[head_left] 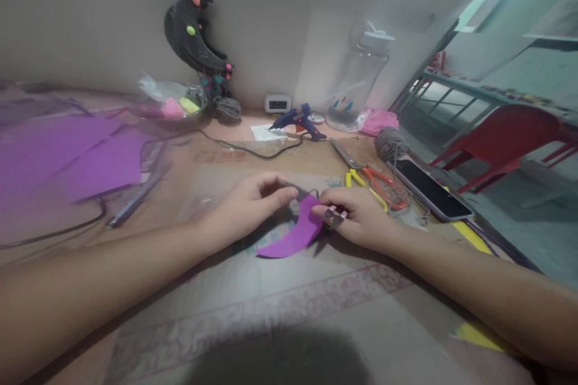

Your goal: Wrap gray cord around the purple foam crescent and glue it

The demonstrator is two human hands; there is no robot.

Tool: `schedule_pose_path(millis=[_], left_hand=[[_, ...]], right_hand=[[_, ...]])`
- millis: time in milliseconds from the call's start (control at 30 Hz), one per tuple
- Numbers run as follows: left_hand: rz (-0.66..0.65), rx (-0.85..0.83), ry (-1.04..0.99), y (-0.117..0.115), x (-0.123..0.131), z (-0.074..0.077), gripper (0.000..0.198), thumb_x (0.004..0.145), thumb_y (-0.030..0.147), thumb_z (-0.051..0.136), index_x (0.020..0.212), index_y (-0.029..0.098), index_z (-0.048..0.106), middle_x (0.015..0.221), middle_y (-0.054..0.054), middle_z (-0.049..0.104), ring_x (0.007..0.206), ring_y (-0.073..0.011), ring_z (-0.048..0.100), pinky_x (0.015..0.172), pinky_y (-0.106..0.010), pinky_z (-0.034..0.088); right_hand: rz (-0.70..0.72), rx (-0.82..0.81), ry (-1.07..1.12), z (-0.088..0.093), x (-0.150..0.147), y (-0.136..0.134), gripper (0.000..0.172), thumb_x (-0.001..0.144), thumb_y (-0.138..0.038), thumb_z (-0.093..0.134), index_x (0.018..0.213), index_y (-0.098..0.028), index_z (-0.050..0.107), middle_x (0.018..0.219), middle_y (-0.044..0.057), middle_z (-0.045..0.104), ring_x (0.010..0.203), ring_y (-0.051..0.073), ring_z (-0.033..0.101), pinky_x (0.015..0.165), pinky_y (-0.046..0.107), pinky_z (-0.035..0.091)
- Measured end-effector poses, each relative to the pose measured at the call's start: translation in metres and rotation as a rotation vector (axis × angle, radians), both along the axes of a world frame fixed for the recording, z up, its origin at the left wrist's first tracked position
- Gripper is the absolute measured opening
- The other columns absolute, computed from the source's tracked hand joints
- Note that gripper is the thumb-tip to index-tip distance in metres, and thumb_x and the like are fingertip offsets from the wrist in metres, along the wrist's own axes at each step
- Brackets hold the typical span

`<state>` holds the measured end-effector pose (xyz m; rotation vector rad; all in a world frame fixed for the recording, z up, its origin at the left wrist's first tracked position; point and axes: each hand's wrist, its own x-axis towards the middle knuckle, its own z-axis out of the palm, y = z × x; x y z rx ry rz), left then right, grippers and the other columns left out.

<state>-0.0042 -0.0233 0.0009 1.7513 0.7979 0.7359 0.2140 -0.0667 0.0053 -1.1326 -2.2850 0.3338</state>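
Observation:
A purple crescent moon cutout (293, 237) is held between my two hands over the middle of the table. Grey yarn (300, 190) covers its upper tip. My left hand (259, 201) pinches that wrapped tip between thumb and fingers. On the crescent's outer edge, my right hand (352, 212) is closed with its thumb on the purple face; a shiny ring-like piece shows at its fingers. A small loop of yarn rises between the hands. The undersides of the fingers are hidden.
Behind stand a blue glue gun (298, 120), a small digital clock (277, 103) and a clear bottle (361, 81). At right lie scissors (352, 159), a yarn ball (392, 144) and a phone (433, 189). Purple sheets (103, 159) and a pen (135, 198) are left. A dark crescent (189, 36) hangs behind.

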Motion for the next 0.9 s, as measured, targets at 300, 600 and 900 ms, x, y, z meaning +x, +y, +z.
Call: schedule_pose_path(millis=[300, 600, 900], left_hand=[[-0.015, 0.031, 0.067, -0.0028, 0.0005, 0.0010, 0.030, 0.089, 0.044, 0.052, 0.086, 0.017, 0.065, 0.075, -0.002, 0.065, 0.068, -0.0143, 0.057, 0.061, -0.025, 0.044], [-0.044, 0.043, 0.061, -0.0013, -0.0015, -0.0023, 0.033, 0.093, 0.042, 0.044, 0.080, 0.017, 0.062, 0.071, -0.001, 0.059, 0.062, -0.0121, 0.050, 0.057, -0.023, 0.040], [-0.037, 0.046, 0.037, -0.0025, 0.0007, -0.0002, 0.028, 0.088, 0.042, 0.053, 0.085, 0.018, 0.064, 0.075, -0.001, 0.062, 0.069, -0.0140, 0.055, 0.063, -0.025, 0.044]], right_hand=[[0.070, 0.021, -0.039, 0.0003, -0.0017, 0.0008, 0.033, 0.093, -0.029, 0.049, 0.062, -0.017, 0.052, 0.055, -0.004, 0.046, 0.050, 0.008, 0.040, 0.050, 0.020, 0.030], [0.034, 0.003, -0.025, 0.0018, -0.0009, 0.0006, 0.032, 0.092, -0.030, 0.049, 0.063, -0.017, 0.054, 0.056, -0.003, 0.049, 0.050, 0.008, 0.043, 0.050, 0.019, 0.031], [0.048, -0.051, -0.016, 0.0011, -0.0002, 0.0015, 0.032, 0.092, -0.031, 0.049, 0.064, -0.017, 0.053, 0.055, -0.003, 0.048, 0.050, 0.008, 0.043, 0.050, 0.019, 0.031]])
